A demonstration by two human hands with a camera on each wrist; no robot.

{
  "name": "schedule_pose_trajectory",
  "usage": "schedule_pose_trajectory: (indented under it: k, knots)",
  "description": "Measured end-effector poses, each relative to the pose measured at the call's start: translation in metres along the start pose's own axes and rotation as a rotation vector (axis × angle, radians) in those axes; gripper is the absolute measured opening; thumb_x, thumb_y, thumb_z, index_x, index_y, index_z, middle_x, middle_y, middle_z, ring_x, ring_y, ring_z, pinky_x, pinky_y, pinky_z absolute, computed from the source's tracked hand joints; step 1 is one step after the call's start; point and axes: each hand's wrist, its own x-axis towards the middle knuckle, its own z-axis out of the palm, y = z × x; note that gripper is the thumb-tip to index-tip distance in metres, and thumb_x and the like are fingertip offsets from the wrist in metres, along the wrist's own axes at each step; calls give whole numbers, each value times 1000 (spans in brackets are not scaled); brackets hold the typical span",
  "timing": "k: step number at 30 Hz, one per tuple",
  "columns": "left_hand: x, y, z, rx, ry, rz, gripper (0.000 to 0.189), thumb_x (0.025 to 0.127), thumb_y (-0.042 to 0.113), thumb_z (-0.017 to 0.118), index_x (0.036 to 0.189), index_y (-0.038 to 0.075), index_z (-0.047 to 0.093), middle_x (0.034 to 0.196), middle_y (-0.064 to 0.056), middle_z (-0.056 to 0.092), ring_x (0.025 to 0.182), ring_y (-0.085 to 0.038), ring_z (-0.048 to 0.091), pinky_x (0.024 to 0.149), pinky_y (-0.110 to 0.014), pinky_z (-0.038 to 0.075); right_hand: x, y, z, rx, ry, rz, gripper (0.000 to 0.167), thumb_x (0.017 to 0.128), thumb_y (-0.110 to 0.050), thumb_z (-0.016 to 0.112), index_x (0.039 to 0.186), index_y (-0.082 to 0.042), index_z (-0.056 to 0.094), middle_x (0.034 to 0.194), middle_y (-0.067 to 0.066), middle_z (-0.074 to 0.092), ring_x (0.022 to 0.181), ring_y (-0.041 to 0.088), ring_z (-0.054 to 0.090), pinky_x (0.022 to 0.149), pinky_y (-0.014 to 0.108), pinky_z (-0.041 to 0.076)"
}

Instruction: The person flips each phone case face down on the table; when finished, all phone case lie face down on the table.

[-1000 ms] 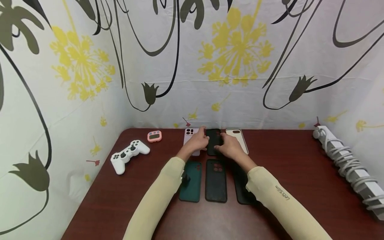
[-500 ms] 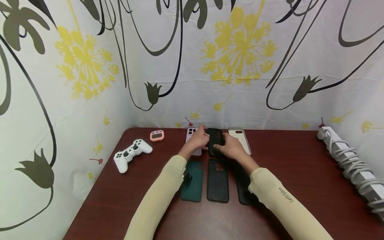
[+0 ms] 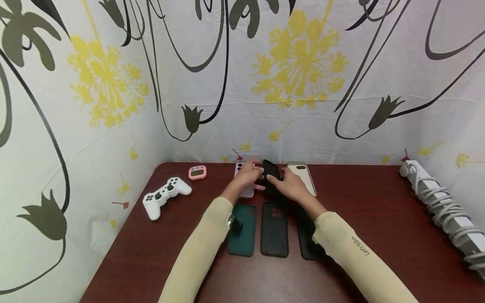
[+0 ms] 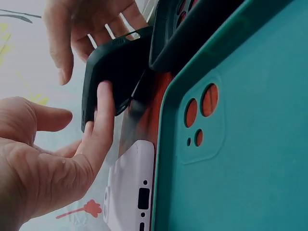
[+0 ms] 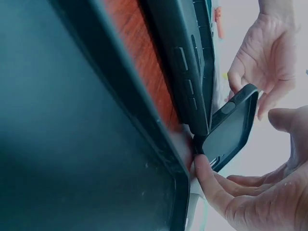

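Observation:
A black phone case (image 3: pixel 271 170) at the back of the table is tipped up from the tabletop, between my two hands. My right hand (image 3: pixel 292 184) holds it along its right side, the thumb reaching across it in the head view. From the left, my left hand (image 3: pixel 247 176) reaches in with fairly straight fingers; one fingertip lies against the case in the left wrist view. Beneath the left hand is a lilac phone case (image 4: pixel 132 180). A white phone case (image 3: pixel 308 179) lies just beyond the right hand.
Nearer me lie a teal case (image 3: pixel 242 237), a black case (image 3: pixel 274 237) and another dark case (image 3: pixel 307 240), partly under the right forearm. On the left are a white game controller (image 3: pixel 166 194) and a pink timer (image 3: pixel 197 172). A cord-wrapped power strip (image 3: pixel 441 210) lies right.
The black case at the back, flat on the table before, is now tilted up in the right hand. My left hand's fingers have spread toward its left edge.

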Motion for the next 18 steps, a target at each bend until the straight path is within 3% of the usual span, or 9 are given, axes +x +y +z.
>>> schedule_pose_trajectory:
  k: [7,18]
  knots:
    - [1,2,0,-13,-26,-12,48,112,13,49,160,10,42,155,-22,51,126,-34,64,84,-48,68,4,-5,1,-10,-14,0,81,104,-62,54,161,-6,37,149,26,57,129,45,61,104,59,53]
    - [-1,1,-3,-60,-66,-29,47,113,12,45,160,13,42,157,-21,50,128,-33,64,95,-51,65,4,-15,1,-18,-9,-31,64,106,-47,56,159,-13,45,148,24,62,132,44,63,108,59,52]
